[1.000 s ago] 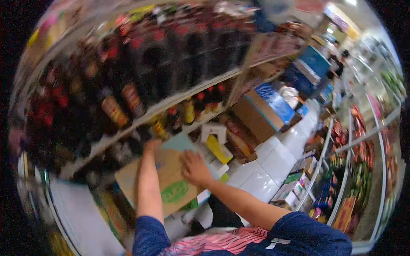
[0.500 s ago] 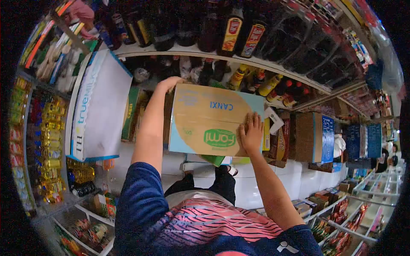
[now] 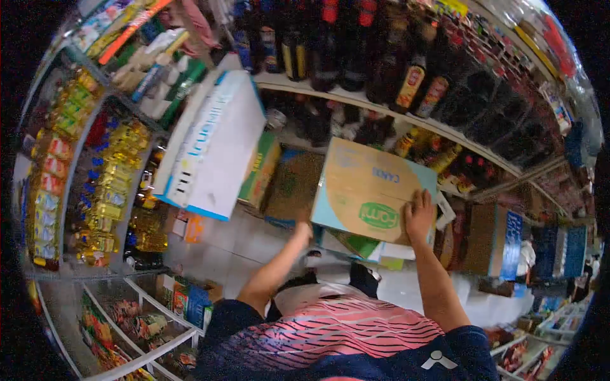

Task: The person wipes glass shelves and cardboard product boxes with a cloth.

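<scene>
Right hand (image 3: 418,216) is pressing flat, fingers spread, on the cardboard box (image 3: 372,190) at frame centre-right. Left hand (image 3: 304,230) is apparently gripping its lower-left corner; finger position cannot be determined.

The left hand's (image 3: 304,227) fingertips vanish behind the cardboard box's (image 3: 372,190) lower corner. Behind the box, the bottles (image 3: 381,130) under the shelf are partly covered, their labels too blurred to read.
</scene>
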The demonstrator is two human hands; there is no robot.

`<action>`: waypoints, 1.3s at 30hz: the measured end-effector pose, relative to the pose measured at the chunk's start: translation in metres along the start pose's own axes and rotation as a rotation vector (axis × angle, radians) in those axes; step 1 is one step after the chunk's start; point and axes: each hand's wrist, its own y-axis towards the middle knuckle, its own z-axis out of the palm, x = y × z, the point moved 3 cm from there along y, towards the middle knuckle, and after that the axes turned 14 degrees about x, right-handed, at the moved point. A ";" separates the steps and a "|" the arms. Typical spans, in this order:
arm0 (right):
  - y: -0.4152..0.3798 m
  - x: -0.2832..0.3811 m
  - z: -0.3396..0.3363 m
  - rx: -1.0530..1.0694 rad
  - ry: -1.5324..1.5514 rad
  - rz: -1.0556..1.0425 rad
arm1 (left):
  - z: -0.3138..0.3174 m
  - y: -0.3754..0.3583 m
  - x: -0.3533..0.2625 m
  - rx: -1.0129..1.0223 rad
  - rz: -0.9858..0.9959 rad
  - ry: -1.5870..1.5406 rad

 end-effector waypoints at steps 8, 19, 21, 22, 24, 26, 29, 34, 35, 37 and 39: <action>-0.010 0.003 0.002 -0.088 -0.011 0.025 | 0.020 -0.073 -0.008 -0.202 0.348 0.148; -0.124 0.076 0.044 0.102 0.769 -0.210 | 0.035 -0.114 0.006 0.362 0.322 0.266; -0.149 0.123 0.017 0.216 0.752 -0.535 | 0.046 -0.120 0.017 0.316 0.321 0.304; -0.158 0.137 0.015 0.270 0.779 -0.625 | 0.052 -0.127 0.019 0.321 0.327 0.298; -0.174 0.152 0.021 0.382 0.806 -0.737 | 0.065 -0.145 0.023 0.455 0.016 -0.068; -0.185 0.154 0.027 0.323 0.780 -0.703 | 0.054 -0.131 0.048 0.387 0.016 -0.025; -0.197 0.149 0.010 0.303 0.758 -0.635 | 0.086 -0.194 0.034 0.370 -0.104 -0.234; -0.204 0.156 0.026 0.271 0.804 -0.692 | 0.063 -0.219 0.042 0.523 -0.111 -0.440; -0.201 0.161 0.029 0.314 0.868 -0.677 | 0.063 -0.232 0.036 0.495 -0.090 -0.396; -0.200 0.176 0.021 0.303 0.944 -0.686 | 0.057 -0.255 0.023 0.469 -0.098 -0.388; -0.198 0.189 0.011 0.369 0.963 -0.625 | 0.018 -0.244 0.018 0.431 -0.099 -0.266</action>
